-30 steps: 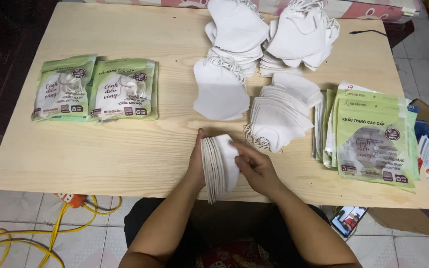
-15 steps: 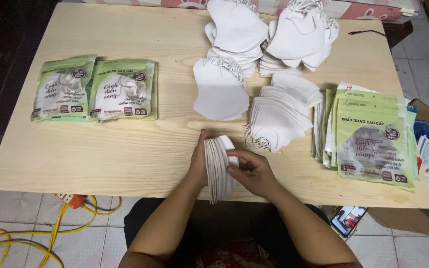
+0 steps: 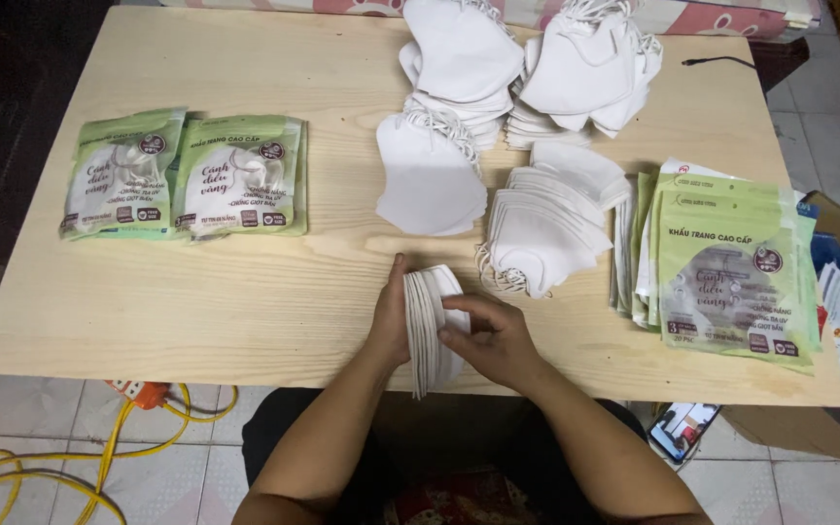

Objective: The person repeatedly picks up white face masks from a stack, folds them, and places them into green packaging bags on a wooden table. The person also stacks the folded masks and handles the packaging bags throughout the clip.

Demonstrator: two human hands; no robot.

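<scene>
Near the front edge of the light wooden desk [image 3: 245, 301], 2 hands are pressing a stack of white masks [image 3: 427, 326] standing on edge between them. The left hand [image 3: 390, 316] is lying flat against the stack's left face, fingers pointing away from the body, while the right hand [image 3: 490, 337] is curling around the right side, its fingertips gripping the outer masks. So the stack is sitting directly between both palms, touching each of them, its lower edge resting on the desk. Just beyond the right hand, a fanned pile of folded masks [image 3: 546, 224] is lying flat, and a single spread mask [image 3: 430, 180] is lying beside it toward the middle. At the far edge, 2 loose heaps of white masks [image 3: 537, 63] are piling up (ear loops showing in places). To the right, a stack of green pouches [image 3: 726, 267] is lying near the desk's edge, and 2 filled green packets [image 3: 187, 175] are lying side by side at the left, well apart from the hands.
</scene>
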